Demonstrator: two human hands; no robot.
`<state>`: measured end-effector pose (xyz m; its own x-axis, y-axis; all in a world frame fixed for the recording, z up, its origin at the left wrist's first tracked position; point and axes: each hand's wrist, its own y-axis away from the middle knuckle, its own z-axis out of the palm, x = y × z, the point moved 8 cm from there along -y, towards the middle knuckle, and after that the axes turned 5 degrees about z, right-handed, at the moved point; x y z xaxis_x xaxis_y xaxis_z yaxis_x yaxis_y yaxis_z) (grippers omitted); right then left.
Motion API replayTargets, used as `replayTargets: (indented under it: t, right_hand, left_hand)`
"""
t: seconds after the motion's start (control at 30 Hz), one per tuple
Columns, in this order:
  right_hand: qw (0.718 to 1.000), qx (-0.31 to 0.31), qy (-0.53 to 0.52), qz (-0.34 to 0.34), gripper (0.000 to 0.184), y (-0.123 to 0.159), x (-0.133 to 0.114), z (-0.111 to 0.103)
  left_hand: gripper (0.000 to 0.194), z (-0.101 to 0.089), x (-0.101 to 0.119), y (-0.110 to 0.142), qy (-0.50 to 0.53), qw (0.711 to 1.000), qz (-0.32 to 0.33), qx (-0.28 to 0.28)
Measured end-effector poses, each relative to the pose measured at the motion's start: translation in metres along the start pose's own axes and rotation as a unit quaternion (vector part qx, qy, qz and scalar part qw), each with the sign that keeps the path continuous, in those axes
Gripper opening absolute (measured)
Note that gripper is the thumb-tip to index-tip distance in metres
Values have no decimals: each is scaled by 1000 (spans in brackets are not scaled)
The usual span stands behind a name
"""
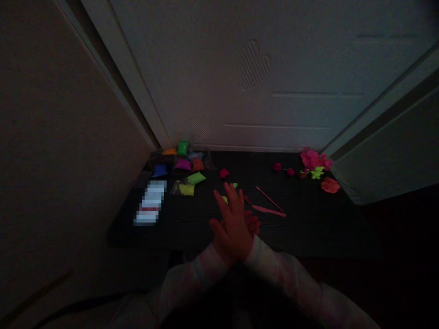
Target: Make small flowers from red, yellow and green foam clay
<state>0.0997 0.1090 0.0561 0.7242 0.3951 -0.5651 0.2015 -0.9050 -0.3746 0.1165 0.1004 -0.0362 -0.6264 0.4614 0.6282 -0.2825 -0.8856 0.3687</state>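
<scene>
Pink tools (269, 210) lie at two o'clock from the hands on the dark bench (308, 228), coloured packets (196, 178) at eleven. The right hand (236, 228), fingers spread, covers the left hand (254, 223), whose grip is mostly hidden; anything between cannot be seen. This seems palm pressing or rolling, calling next for light, even pressure.

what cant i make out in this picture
All in the head view:
- Anything between the palms: the right hand covers it.
- Most of the left hand: behind the right; only its fingers show clearly.
- Full shapes of the yellow piece and green piece: partly behind the right fingers.
- Content of the bright rectangle: pixelated.
- Area below the table: too dark.
- Upper arms: cut off by the bottom edge.
</scene>
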Motion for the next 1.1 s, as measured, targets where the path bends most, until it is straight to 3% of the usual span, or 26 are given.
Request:
replayTargets:
  t: [0.13, 0.2, 0.3, 0.4, 0.63, 0.87, 1.1]
  right_hand:
    - [997, 74, -8, 19, 35, -9, 33, -35]
    - [986, 84, 104, 97, 27, -8, 66, -45]
    - [974, 62, 161, 144, 25, -3, 103, -46]
    - [971, 26, 181, 157, 24, 0, 120, -34]
    - [975, -22, 151, 160, 23, -6, 116, -20]
    - [986, -80, 41, 139, 14, 7, 95, -27]
    - [965, -141, -137, 176, 17, 29, 90, -37]
  left_hand:
    - [30, -20, 4, -6, 59, 996, -64, 21]
    - [28, -27, 3, -7, 75, 993, -83, 41]
    - [30, -30, -2, -7, 80, 990, -104, 50]
    - [26, -27, -4, -7, 69, 990, -117, 42]
    - [15, -27, 1, -11, 1, 995, -90, 43]
    - [26, -22, 6, -24, -68, 995, -60, 35]
    - [21, -15, 10, -40, -79, 995, -57, 36]
